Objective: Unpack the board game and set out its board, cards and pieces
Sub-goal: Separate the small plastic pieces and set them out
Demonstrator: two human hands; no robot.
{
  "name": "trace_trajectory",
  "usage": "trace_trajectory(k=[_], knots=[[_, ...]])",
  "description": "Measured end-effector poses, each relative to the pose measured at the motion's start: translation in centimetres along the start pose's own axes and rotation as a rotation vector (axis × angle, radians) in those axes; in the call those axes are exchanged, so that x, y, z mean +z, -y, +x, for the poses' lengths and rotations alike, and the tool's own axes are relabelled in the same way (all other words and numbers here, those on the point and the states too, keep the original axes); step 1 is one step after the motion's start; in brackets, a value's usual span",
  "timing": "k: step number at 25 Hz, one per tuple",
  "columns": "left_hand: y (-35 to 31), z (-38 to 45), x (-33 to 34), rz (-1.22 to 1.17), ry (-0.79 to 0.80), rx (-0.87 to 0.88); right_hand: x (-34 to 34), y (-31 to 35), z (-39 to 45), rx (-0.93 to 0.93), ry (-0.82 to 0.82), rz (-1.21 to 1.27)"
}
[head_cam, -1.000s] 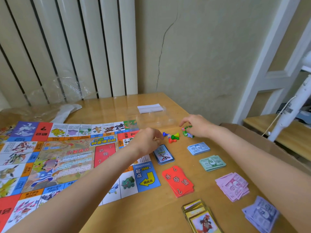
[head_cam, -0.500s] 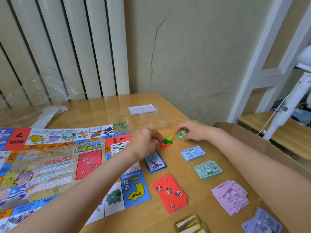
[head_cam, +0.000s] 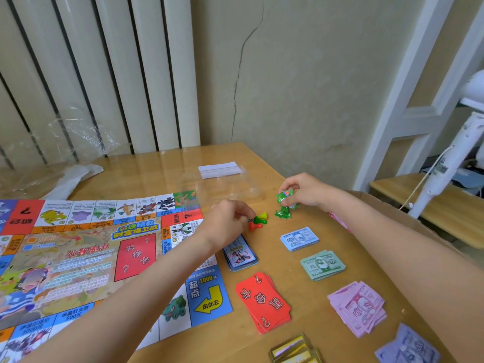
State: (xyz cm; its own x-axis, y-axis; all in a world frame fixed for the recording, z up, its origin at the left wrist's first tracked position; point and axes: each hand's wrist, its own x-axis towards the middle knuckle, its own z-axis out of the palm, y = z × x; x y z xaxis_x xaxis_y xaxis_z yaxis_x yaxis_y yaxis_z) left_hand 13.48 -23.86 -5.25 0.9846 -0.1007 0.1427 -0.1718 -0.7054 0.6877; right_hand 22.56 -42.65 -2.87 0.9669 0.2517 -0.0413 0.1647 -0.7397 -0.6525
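Two hands over tabletop (head_cam: pixel 162 176): right hand (head_cam: pixel 305 191) pinches green pieces (head_cam: pixel 285 197); left hand (head_cam: pixel 227 222) curled at pawns (head_cam: pixel 258 222), grip unclear; board (head_cam: pixel 78 258) flat.

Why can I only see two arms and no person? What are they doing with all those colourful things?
The camera sits on the person's head, looking down, so you see only their arms. On the table lies a game board, with card piles and play money beside it. The right hand pinches small green pieces, lifted off the table; more green pieces lie below. The left hand reaches the little pawns; whether its grip has closed on one is hidden.
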Motion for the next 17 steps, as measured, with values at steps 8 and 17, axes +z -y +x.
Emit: trace_trajectory(k=[8, 17], knots=[[-0.8, 0.2, 0.4, -0.069, -0.012, -0.014, -0.3, 0.0, -0.3, 0.076, 0.035, -0.046], [-0.5, 0.4, 0.6, -0.074, -0.028, -0.016, 1.6, 0.4, -0.1, -0.024, 0.166, -0.221]])
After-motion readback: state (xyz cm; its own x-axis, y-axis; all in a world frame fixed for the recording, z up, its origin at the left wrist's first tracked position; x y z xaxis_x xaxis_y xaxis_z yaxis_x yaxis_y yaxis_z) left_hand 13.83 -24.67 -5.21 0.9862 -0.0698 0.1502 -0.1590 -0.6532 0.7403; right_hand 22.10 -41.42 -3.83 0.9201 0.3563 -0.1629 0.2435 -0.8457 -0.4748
